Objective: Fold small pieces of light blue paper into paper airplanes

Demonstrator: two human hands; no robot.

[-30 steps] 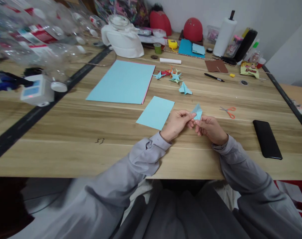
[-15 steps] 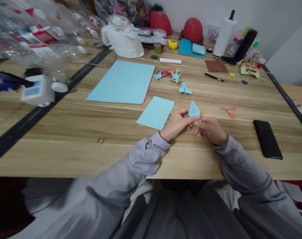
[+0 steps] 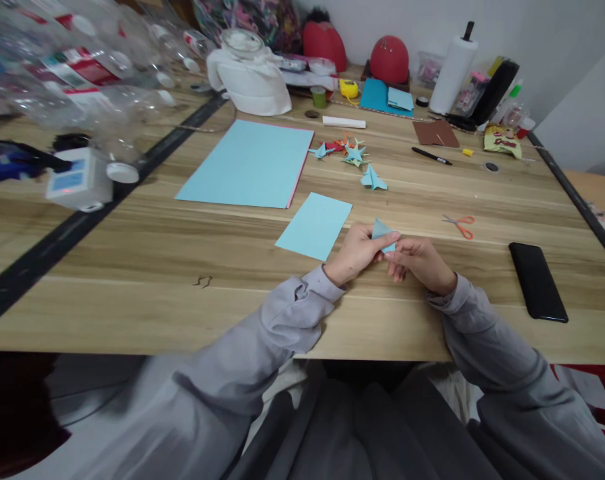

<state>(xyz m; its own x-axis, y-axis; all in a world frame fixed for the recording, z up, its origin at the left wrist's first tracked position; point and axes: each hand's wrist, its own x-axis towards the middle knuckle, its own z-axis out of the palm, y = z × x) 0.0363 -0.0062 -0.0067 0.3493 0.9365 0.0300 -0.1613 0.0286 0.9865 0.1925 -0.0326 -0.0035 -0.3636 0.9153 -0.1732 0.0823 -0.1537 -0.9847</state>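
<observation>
Between my two hands is a small piece of folded light-blue paper, its pointed tip facing up and away from me. My left hand pinches it from the left, thumb lying over its front. From the right, my right hand grips its lower edge between thumb and fingers. Parts of the paper are covered by my fingers. Left of my hands lies a flat light-blue sheet. Beyond them rests a folded blue paper plane, with several coloured folded paper figures behind it.
A large light-blue sheet lies left of centre. Orange-handled scissors and a black phone are on the right, a pen farther back. Plastic bottles and a white box device crowd the left side.
The folded paper has been turned and lowered in my hands; its tip now leans left and less of it shows. My right hand has shifted slightly along its lower edge.
</observation>
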